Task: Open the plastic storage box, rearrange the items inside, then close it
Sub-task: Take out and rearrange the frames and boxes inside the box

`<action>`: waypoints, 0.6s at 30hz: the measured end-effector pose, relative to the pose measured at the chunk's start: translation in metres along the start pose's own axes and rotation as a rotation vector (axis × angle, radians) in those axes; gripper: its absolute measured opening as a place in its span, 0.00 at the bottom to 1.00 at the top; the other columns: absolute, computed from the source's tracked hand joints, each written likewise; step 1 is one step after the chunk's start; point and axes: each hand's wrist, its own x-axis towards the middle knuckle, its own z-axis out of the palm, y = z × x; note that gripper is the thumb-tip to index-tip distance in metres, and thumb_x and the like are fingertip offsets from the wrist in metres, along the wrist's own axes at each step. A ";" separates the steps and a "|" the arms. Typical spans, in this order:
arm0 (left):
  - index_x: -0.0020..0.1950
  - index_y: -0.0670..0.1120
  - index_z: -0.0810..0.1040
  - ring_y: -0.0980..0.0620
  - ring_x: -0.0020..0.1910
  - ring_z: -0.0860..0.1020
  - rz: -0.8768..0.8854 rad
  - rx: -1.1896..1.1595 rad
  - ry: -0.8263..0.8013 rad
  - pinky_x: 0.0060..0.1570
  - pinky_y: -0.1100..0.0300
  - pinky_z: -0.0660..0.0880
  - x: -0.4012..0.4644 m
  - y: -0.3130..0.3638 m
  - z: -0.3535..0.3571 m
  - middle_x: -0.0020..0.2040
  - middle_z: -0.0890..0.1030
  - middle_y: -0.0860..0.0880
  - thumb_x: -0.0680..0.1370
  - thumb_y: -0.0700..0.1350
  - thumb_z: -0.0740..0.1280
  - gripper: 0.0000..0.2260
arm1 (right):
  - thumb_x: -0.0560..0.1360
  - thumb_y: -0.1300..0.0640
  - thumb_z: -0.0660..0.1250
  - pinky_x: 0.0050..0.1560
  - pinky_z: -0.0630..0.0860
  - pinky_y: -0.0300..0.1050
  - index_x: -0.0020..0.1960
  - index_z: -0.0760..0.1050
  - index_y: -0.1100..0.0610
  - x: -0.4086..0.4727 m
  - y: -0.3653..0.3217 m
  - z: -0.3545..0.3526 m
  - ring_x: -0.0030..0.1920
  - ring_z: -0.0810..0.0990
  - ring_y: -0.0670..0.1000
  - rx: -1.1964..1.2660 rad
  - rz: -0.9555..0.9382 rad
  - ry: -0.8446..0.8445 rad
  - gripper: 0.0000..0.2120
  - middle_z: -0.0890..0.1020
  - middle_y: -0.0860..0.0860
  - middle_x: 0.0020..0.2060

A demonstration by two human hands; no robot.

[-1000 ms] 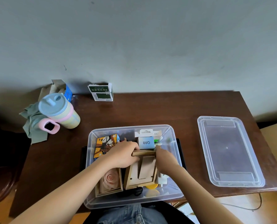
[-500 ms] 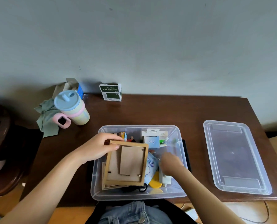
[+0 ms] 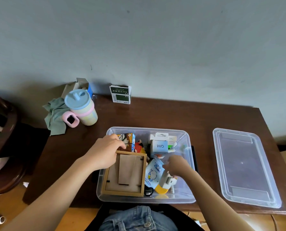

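Frame (image 3: pixel 125 174) lies back-up, long axis toward the wall, left grip (image 3: pixel 105 152) clutching its far-left corner.

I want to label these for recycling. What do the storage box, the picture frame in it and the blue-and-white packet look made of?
Storage box: clear, glossy plastic; contents show through its walls.
Picture frame: light wood rim, matte brown fibreboard-like back.
Packet: shiny printed plastic film, probably; it looks soft and crinkled.

Open from above: storage box (image 3: pixel 188 200), lid (image 3: pixel 245 165) well apart to its right. Inside, picture frame (image 3: pixel 124 174) fills left half; Q88 carton (image 3: pixel 159 146) blocks far side.
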 end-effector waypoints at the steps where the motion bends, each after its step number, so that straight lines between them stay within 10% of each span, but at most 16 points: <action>1: 0.65 0.56 0.73 0.54 0.59 0.70 0.015 -0.002 0.031 0.56 0.59 0.68 0.000 0.004 0.000 0.63 0.69 0.56 0.78 0.38 0.62 0.19 | 0.78 0.54 0.62 0.41 0.74 0.42 0.41 0.74 0.60 -0.001 0.001 -0.004 0.41 0.81 0.54 0.097 -0.012 -0.017 0.12 0.79 0.54 0.38; 8: 0.62 0.50 0.77 0.53 0.57 0.72 0.300 -0.100 0.193 0.56 0.62 0.65 0.008 0.065 0.003 0.59 0.74 0.54 0.78 0.38 0.58 0.16 | 0.79 0.47 0.62 0.40 0.72 0.46 0.40 0.73 0.59 -0.010 -0.013 -0.009 0.31 0.80 0.49 0.362 -0.080 -0.182 0.16 0.73 0.54 0.30; 11: 0.58 0.47 0.78 0.50 0.52 0.75 0.360 -0.042 0.045 0.48 0.59 0.69 0.017 0.094 0.016 0.55 0.76 0.50 0.78 0.39 0.57 0.14 | 0.81 0.55 0.58 0.50 0.78 0.48 0.60 0.72 0.69 -0.008 -0.016 -0.007 0.33 0.80 0.48 0.561 -0.003 -0.153 0.18 0.79 0.55 0.36; 15: 0.57 0.41 0.77 0.43 0.53 0.76 0.351 0.357 -0.187 0.41 0.54 0.68 0.039 0.123 0.039 0.55 0.76 0.44 0.78 0.40 0.61 0.10 | 0.77 0.68 0.59 0.52 0.80 0.49 0.56 0.76 0.69 -0.011 -0.011 0.004 0.41 0.81 0.53 0.717 0.033 -0.210 0.11 0.81 0.58 0.41; 18: 0.62 0.44 0.76 0.45 0.66 0.69 0.348 0.547 -0.322 0.48 0.55 0.70 0.050 0.125 0.057 0.65 0.74 0.45 0.79 0.41 0.62 0.12 | 0.77 0.65 0.63 0.50 0.79 0.46 0.61 0.75 0.66 -0.008 -0.003 0.012 0.49 0.80 0.55 0.355 0.033 -0.178 0.13 0.80 0.61 0.56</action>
